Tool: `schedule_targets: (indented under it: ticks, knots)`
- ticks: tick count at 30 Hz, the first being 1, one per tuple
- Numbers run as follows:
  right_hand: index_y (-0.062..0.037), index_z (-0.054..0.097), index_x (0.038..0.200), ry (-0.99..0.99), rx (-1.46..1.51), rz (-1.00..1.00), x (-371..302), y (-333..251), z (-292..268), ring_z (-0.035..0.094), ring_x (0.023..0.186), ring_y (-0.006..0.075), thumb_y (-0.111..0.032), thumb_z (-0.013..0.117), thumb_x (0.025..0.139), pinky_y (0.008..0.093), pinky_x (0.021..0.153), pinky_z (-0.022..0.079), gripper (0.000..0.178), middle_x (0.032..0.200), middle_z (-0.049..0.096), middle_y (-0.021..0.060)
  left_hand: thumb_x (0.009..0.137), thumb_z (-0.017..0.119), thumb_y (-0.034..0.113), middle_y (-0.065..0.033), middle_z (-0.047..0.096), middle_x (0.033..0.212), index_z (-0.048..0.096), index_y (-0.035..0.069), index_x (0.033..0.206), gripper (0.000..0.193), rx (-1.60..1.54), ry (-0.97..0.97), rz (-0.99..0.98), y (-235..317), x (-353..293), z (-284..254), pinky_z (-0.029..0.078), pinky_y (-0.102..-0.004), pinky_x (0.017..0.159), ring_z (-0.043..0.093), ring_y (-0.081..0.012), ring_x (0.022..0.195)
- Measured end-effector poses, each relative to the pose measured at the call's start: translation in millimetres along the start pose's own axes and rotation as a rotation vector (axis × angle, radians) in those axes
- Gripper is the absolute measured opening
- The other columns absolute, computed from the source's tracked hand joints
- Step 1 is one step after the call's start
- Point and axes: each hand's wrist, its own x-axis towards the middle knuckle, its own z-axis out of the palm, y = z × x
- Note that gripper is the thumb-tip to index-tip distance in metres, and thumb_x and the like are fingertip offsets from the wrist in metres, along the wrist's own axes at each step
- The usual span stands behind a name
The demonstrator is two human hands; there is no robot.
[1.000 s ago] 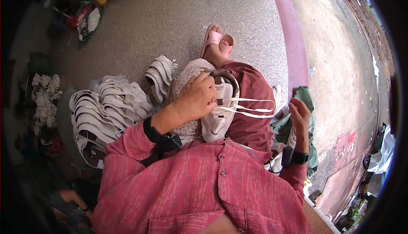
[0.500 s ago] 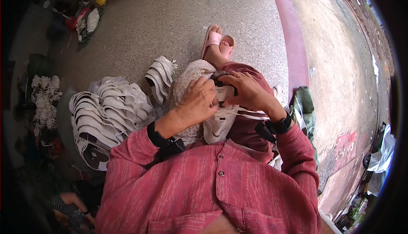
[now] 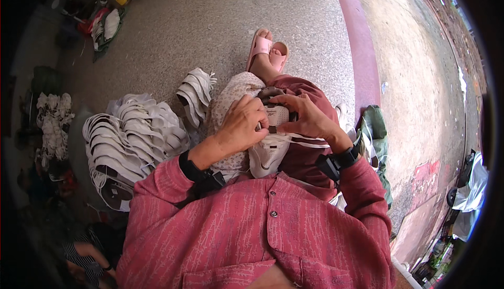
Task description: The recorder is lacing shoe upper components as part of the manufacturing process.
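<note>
A white shoe upper [image 3: 265,159] with a dark collar lies on my lap, over a patterned cloth on my thigh. My left hand [image 3: 242,123] is curled closed on the upper's left side, its fingertips at the lacing area. On the other side my right hand [image 3: 311,118] grips it, with the index finger across the dark collar and the thumb by a small dark strip in the middle. A white shoelace [image 3: 310,143] trails from the upper to the right, below my right hand. My fingers hide part of the lacing area.
To my left stand stacked white shoe uppers [image 3: 128,142], with a smaller stack [image 3: 195,96] nearer my knee. Bundled white pieces [image 3: 54,123] are farther left. A green sack [image 3: 374,126] lies to my right. Another person's arm [image 3: 90,252] shows at lower left.
My hands have shifted slightly on the upper. The right thumb is nearer the left fingertips, at the dark strip, and more of the white perforated part shows between my hands.
</note>
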Motion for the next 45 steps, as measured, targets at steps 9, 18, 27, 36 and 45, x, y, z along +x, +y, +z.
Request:
schedule_targets:
  ticks: [9, 18, 27, 36, 45]
  knots:
    - [-0.002, 0.055, 0.124, 0.167, -0.231, 0.01, -3.4, 5.6, 18.9, 0.059, 0.089, 0.0143, -0.006, 0.081, 0.072, 0.0297, 0.08, 0.049, 0.059, 0.104, 0.063, 0.0088, 0.067, 0.072, 0.009, -0.0054, 0.056, 0.091, 0.064, 0.007, 0.075, 0.012, -0.038, 0.081, -0.002, -2.9, -6.5, 5.9, 0.043, -0.0371, 0.086, 0.051, -0.0265, 0.095]
    - [0.0021, 0.051, 0.132, 0.001, 0.176, -0.025, -1.0, 10.4, 1.1, 0.06, 0.092, 0.0151, -0.02, 0.073, 0.086, 0.0324, 0.082, 0.049, 0.056, 0.103, 0.066, 0.0122, 0.068, 0.072, 0.007, -0.0055, 0.055, 0.09, 0.06, 0.007, 0.072, 0.013, -0.004, 0.085, 0.011, 6.0, -3.5, -1.1, 0.043, -0.0381, 0.084, 0.052, -0.0267, 0.093]
    - [0.0032, 0.065, 0.1, 0.012, 0.02, 0.009, 3.0, 9.7, -10.1, 0.052, 0.06, 0.016, -0.027, 0.072, 0.086, 0.0337, 0.057, 0.04, 0.034, 0.067, 0.059, 0.0133, 0.071, 0.071, 0.001, -0.0099, 0.058, 0.094, 0.062, 0.004, 0.079, 0.012, 0.427, 0.503, -0.194, -30.2, -55.4, -122.3, 0.045, -0.0375, 0.08, 0.057, -0.0283, 0.09]
    - [0.0009, 0.065, 0.099, -0.111, 0.044, 0.072, 11.7, 11.5, -12.5, 0.053, 0.069, 0.0198, -0.028, 0.071, 0.084, 0.0346, 0.066, 0.04, 0.033, 0.076, 0.058, 0.0118, 0.076, 0.071, 0.005, -0.008, 0.061, 0.087, 0.065, 0.002, 0.081, 0.008, 0.501, 0.565, -0.678, -133.7, -226.9, -211.9, 0.048, -0.0314, 0.08, 0.06, -0.0217, 0.085]
    - [0.0001, 0.066, 0.106, -0.042, -0.214, -0.183, 8.1, 11.0, -9.9, 0.057, 0.073, 0.014, -0.027, 0.079, 0.078, 0.0312, 0.069, 0.044, 0.042, 0.08, 0.064, 0.0097, 0.086, 0.071, 0.011, 0.0003, 0.063, 0.083, 0.064, 0.001, 0.09, 0.012, -0.469, 0.047, -0.495, -10.8, -64.2, -35.6, 0.048, -0.0242, 0.07, 0.058, -0.0071, 0.076]
